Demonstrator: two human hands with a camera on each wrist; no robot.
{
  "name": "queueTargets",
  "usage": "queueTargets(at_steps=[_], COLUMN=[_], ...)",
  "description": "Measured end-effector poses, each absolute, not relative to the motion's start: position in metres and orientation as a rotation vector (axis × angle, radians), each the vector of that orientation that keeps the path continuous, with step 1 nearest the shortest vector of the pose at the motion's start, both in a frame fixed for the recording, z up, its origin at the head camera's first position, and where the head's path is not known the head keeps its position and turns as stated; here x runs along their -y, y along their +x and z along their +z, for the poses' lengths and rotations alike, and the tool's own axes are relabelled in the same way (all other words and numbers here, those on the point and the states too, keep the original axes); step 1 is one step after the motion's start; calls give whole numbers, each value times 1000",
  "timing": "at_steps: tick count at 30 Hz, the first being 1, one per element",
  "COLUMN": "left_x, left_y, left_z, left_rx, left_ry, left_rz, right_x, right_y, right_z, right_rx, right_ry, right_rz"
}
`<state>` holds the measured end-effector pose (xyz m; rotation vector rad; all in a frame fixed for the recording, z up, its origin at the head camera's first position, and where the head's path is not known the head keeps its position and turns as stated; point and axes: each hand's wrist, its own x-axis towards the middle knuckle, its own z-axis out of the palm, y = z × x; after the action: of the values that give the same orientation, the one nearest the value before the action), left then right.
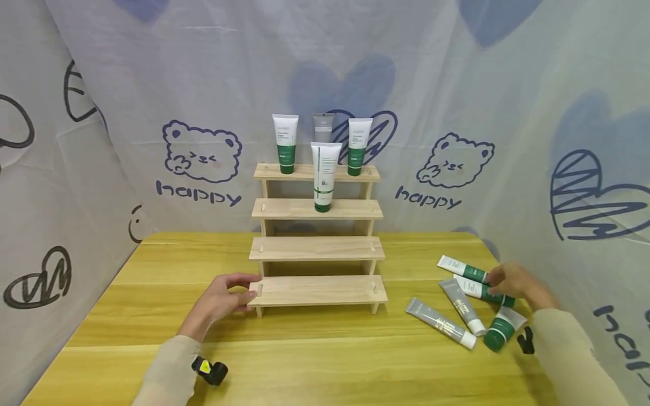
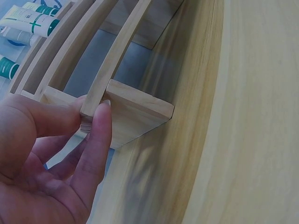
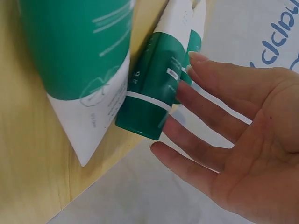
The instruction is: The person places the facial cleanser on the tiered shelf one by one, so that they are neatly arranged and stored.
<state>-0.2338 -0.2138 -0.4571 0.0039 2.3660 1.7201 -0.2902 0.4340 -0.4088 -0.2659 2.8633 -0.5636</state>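
Observation:
At the left end of the lowest step of a wooden tiered stand (image 1: 317,248), my left hand (image 1: 225,299) pinches the board between thumb and fingers; the left wrist view shows this grip closely. My right hand (image 1: 514,280) is over the tubes at the right of the table. In the right wrist view its fingers are loosely spread beside a white-and-green tube (image 3: 156,84); whether they touch it I cannot tell. Another white-and-green tube (image 1: 462,268) lies just behind. A shorter green-and-white tube (image 1: 503,329) and two grey tubes (image 1: 440,322) (image 1: 462,306) lie nearer the front.
On the top step stand two white-and-green tubes (image 1: 286,144) (image 1: 359,146) with a grey tube (image 1: 323,127) between them. One larger white tube (image 1: 325,175) stands on the second step down. A printed cloth (image 1: 203,67) hangs behind and beside the wooden table (image 1: 304,361).

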Motion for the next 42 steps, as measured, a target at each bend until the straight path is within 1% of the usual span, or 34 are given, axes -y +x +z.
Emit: queueTargets(at_steps=[6, 10, 18, 26, 33, 42], left_x=[214, 215, 215, 215, 214, 214], left_y=[-234, -234, -233, -234, -234, -234], left_z=[-455, -455, -456, -457, -457, -457], left_rx=[-2368, -2369, -2375, -2380, -2398, -2407], left_ry=[4, 18, 26, 33, 18, 19], left_rz=[1714, 1716, 1723, 1725, 1713, 1715], right_x=[-436, -438, -434, -433, -433, -434], right_y=[-295, -299, -301, -299, -296, -299], right_z=[-416, -421, -422, -423, -424, -424], right_rx=[-2850, -2847, -2817, -2821, -2850, -2828], right_ry=[-230, -149, -60, -87, -191, -107], right_rz=[-554, -556, -553, -512, -503, -500])
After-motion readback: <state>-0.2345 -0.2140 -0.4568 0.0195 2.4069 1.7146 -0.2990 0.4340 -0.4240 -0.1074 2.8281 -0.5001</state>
